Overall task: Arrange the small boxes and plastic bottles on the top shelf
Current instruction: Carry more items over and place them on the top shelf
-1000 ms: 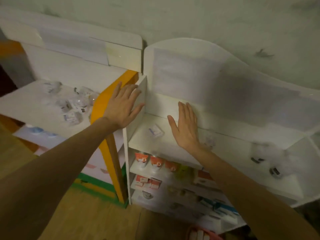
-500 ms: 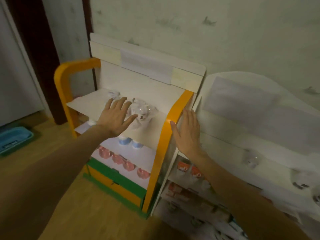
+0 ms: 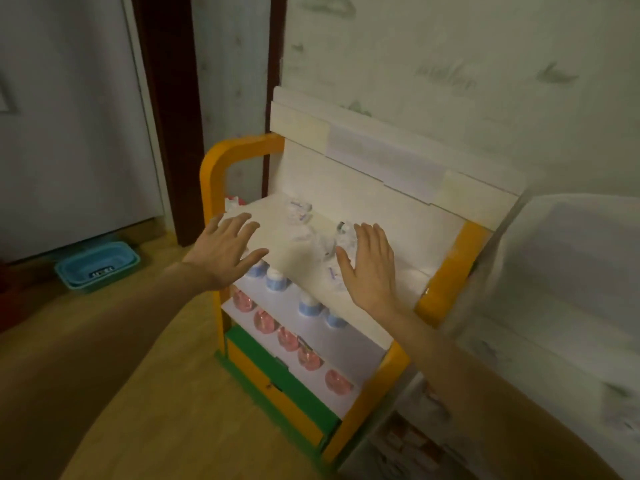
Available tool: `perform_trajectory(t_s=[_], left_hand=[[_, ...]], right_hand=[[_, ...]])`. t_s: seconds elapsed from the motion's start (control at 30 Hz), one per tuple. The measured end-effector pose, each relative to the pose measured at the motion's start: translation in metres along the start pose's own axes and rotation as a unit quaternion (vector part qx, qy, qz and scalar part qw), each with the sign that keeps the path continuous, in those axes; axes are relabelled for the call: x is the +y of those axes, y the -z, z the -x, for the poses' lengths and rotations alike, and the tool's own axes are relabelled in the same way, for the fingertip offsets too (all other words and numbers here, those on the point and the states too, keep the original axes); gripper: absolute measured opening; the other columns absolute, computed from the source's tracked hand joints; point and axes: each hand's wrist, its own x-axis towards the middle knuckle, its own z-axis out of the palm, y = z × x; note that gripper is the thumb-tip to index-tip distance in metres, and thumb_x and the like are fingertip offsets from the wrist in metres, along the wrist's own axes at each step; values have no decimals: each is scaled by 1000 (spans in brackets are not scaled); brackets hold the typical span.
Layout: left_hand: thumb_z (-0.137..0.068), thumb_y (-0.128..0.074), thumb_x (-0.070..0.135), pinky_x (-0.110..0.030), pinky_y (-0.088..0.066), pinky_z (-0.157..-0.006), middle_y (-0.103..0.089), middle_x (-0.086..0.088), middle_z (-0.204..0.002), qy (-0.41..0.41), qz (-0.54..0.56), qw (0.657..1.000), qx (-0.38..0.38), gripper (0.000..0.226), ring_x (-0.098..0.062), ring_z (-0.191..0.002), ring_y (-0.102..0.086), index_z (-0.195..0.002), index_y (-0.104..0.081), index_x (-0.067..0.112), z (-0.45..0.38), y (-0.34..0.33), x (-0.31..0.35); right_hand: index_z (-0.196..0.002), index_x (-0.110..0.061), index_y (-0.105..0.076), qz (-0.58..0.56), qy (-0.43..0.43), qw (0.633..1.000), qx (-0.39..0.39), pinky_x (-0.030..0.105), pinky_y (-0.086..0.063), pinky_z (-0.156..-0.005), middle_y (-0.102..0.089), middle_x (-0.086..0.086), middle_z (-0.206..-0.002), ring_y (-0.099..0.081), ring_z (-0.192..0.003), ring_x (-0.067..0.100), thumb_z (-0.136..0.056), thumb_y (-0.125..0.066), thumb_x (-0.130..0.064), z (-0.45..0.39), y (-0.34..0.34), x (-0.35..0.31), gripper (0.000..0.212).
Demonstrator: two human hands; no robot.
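An orange-framed rack has a white top shelf (image 3: pixel 408 251) carrying several small clear plastic bottles (image 3: pixel 299 211), blurred and bunched near the shelf's middle. My left hand (image 3: pixel 227 252) hovers flat over the shelf's front left corner, fingers spread and holding nothing. My right hand (image 3: pixel 369 268) is spread palm-down over the front middle of the shelf, right beside the bottle cluster and partly covering some of it. No small boxes show on this shelf.
Blue-capped bottles (image 3: pixel 310 306) stand on the second shelf and pink cups (image 3: pixel 287 337) on the third. A white shelf unit (image 3: pixel 571 271) abuts the rack's right side. A blue plastic basin (image 3: pixel 97 268) sits on the wooden floor at left, near a dark door frame.
The view swung left from the white shelf unit to the orange rack. Both hands moved with it and now hover over the rack's top shelf, still spread and holding nothing.
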Motion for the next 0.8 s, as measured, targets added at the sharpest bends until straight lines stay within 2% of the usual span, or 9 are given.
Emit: perform_trajectory(t_s=[0.23,0.37,0.47,0.57,0.8], left_hand=[[-94,-5,73,-49,-7,-123,-21,-6,-162,13,-21,998,-53,78,-28,-148,-22,-152,-24,24,-74,-26,-33],[-89,3,74,-48,-10,-122,-25,-8,-160,-10,-33,998,-45,87,-29,-146,-26,-151,-27,21,-135,-45,-34],[-96,-12,69,-48,-9,-123,-20,-8,-162,-50,-42,996,-53,74,-29,-148,-22,-153,-24,22,-169,-66,-27],[-97,-27,65,-47,-8,-123,-14,-7,-164,-91,-56,991,-82,71,-28,-149,-18,-154,-19,24,-194,-88,-23],[-96,-44,58,-45,-21,-119,-8,-11,-164,-103,-42,982,-151,74,-32,-145,-26,-154,-17,21,-255,-130,-34]], right_hand=[[-147,-9,-36,-20,-55,997,-53,44,-27,-117,-39,10,-152,-27,-144,29,-98,-45,-53,-65,-72,5,66],[-149,-10,-30,11,-69,991,-116,44,-25,-117,-35,8,-154,-23,-145,29,-95,-51,-50,-100,-101,31,70],[-148,-12,-32,-2,-93,985,-147,47,-27,-116,-38,8,-150,-24,-144,30,-91,-58,-46,-123,-118,48,71],[-148,-13,-32,-8,-100,980,-170,47,-27,-116,-39,7,-149,-24,-144,30,-88,-60,-48,-135,-130,56,74],[-146,-18,-37,27,-38,979,-197,43,-20,-117,-40,6,-149,-23,-145,27,-82,-57,-66,-164,-161,57,83]])
